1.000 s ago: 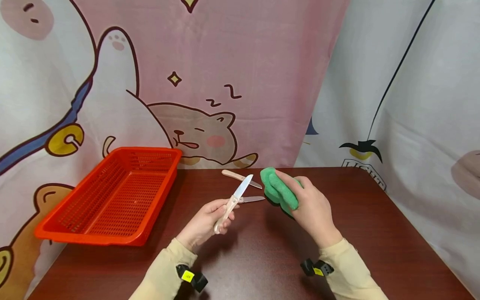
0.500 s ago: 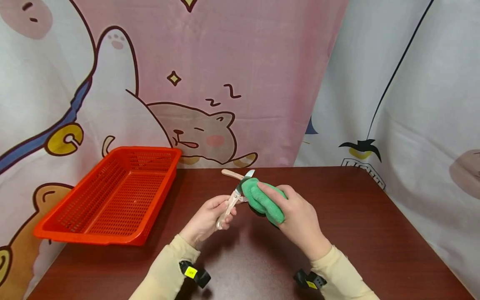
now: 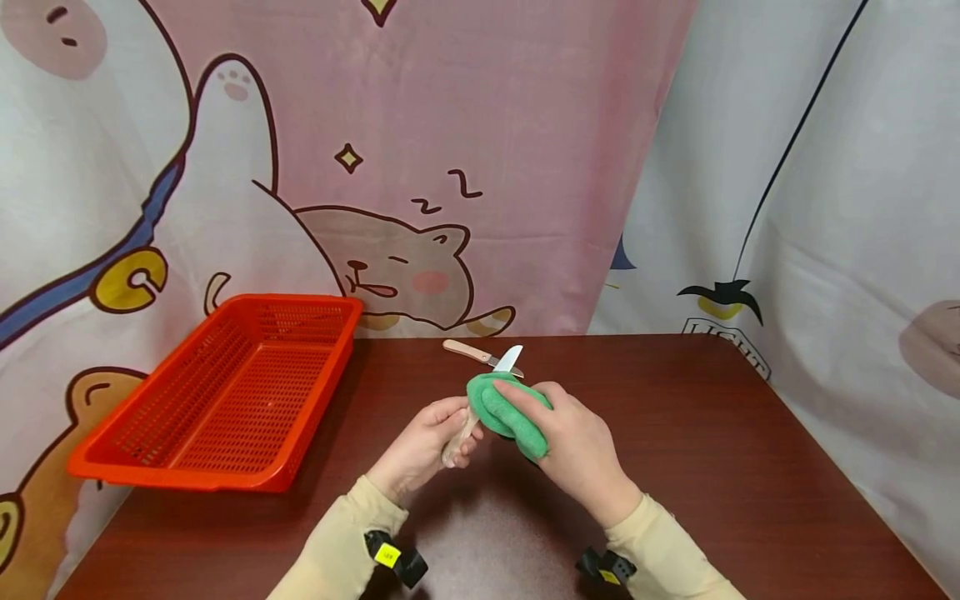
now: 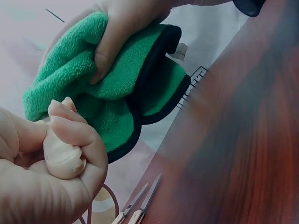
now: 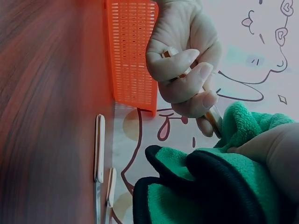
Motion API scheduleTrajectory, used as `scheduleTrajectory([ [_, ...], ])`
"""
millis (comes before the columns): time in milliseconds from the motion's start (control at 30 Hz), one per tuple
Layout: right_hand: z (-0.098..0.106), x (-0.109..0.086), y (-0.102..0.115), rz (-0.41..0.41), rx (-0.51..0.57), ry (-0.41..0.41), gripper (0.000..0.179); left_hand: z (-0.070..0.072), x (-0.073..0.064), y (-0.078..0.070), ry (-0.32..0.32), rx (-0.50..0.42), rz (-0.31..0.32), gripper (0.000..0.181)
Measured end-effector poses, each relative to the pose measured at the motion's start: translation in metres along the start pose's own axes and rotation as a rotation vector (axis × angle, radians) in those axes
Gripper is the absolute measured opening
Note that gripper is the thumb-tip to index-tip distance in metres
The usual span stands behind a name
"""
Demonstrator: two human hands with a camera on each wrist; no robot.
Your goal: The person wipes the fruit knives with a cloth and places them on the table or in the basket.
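My left hand [image 3: 426, 446] grips the pale handle of a knife [image 3: 509, 359], its blade pointing up and away. A folded green cloth [image 3: 504, 410] with dark edging is in my right hand [image 3: 576, 443], wrapped over the lower part of the blade. Only the blade's tip shows beyond the cloth. In the left wrist view the handle's end pokes out of the curled left fingers [image 4: 77, 130], and the right thumb presses into the cloth's folds. Two more knives lie on the table; the handle of one [image 5: 100, 149] shows in the right wrist view.
An orange perforated basket [image 3: 288, 450] stands at the left of the dark wooden table [image 3: 712, 467]. Behind the hands lies a pale-handled knife [image 3: 467, 350]. A cartoon-printed curtain [image 3: 525, 167] hangs along the table's back edge.
My right hand has brought the cloth leftward onto the knife's blade and slid it down toward the handle. My left hand has shifted slightly right with the knife.
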State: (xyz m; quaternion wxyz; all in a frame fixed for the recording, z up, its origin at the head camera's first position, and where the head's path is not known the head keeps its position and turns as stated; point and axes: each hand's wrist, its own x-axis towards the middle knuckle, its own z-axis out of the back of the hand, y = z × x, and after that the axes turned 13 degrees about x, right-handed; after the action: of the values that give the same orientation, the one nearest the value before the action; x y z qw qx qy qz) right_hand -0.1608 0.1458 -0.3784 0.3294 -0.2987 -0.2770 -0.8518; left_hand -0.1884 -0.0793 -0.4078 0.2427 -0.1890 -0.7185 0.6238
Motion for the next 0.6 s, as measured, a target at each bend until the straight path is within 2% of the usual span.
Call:
scheduleTrajectory([
  [100, -0.002, 0.000, -0.001, -0.005, -0.001, 0.000, 0.086, -0.002, 0.001, 0.002, 0.024, -0.003, -0.030, 0.024],
  [200, -0.003, 0.000, -0.004, -0.014, -0.006, 0.004, 0.084, -0.003, 0.000, 0.003, 0.021, 0.008, -0.037, 0.024],
  [433, -0.003, 0.002, -0.008, -0.033, -0.017, 0.009, 0.082, -0.004, -0.002, 0.005, -0.012, 0.029, 0.010, 0.025],
  [600, 0.001, 0.005, -0.012, -0.059, -0.031, 0.005, 0.081, -0.004, -0.004, 0.005, -0.005, 0.019, 0.026, 0.032],
])
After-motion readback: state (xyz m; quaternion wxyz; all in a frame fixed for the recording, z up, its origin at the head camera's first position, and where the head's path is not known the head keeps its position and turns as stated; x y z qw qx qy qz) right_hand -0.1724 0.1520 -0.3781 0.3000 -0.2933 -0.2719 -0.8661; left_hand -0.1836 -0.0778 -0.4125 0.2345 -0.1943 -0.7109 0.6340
